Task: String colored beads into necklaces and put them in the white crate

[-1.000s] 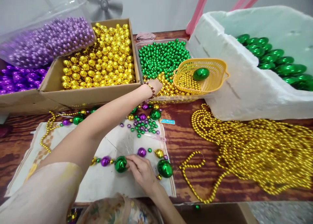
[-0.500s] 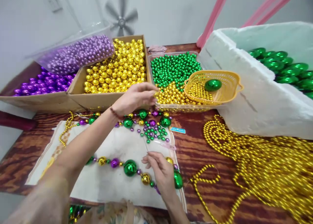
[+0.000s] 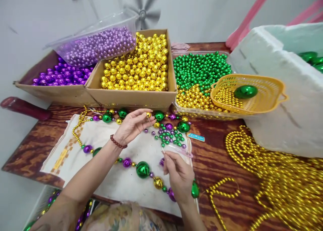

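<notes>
With left hand (image 3: 135, 126) withdrawn from the tub (image 3: 185, 109), pinched a gold bead (image 3: 148, 115) against a thin wire (image 3: 163, 150); gripped that wire in right hand (image 3: 180, 173), bringing both together.

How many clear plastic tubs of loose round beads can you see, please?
2: one tub of purple beads rests tilted on brown cardboard; another tub of green and gold beads stands to its right, partly covered by the yellow plastic basket. More may be hidden.

Left forearm (image 3: 92, 177) extended diagonally forward; left hand (image 3: 132, 126): thumb and forefinger pinched, other fingers loosely extended. Right hand (image 3: 180, 172) lower: thumb and forefinger pinched, remaining fingers curled.
</notes>
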Motion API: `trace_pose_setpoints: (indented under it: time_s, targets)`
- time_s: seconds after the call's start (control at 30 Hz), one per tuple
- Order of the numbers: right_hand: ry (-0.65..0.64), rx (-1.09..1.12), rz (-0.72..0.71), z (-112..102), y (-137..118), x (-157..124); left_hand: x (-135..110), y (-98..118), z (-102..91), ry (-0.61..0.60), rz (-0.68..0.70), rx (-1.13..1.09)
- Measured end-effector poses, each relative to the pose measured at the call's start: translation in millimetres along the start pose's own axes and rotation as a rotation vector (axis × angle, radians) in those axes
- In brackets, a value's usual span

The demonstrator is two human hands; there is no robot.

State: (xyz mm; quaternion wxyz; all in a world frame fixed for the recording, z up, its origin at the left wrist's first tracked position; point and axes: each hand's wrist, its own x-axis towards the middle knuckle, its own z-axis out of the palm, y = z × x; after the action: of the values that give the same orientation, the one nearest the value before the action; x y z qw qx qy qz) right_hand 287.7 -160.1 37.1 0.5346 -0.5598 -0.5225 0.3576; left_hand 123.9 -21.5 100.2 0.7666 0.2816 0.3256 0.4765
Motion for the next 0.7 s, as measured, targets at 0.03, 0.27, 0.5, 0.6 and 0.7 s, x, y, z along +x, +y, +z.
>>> trace_pose_setpoints:
  time_s: [0.03, 0.27, 0.5, 0.6, 0.7]
  targets:
    - [0.004, -0.001, 0.004, 0, -1, 0, 1, -1, -0.5, 0.001, 0.007, -0.009]
    - [0.019, -0.047, 0.021, -1, -1, 1, 4, -4, 1.9, 0.005, 0.030, -0.060]
    - [0.018, -0.074, 0.023, -5, 7, 0, 9, -9, 7.5, 0.053, 0.063, 0.084]
    - [0.004, -0.028, 0.077, -4, 10, -4, 3, -13, 10.3, 0.018, 0.085, 0.245]
    - [-0.014, 0.046, 0.143, 0, 18, -12, -2, -10, 23.2, 0.025, 0.150, 0.565]
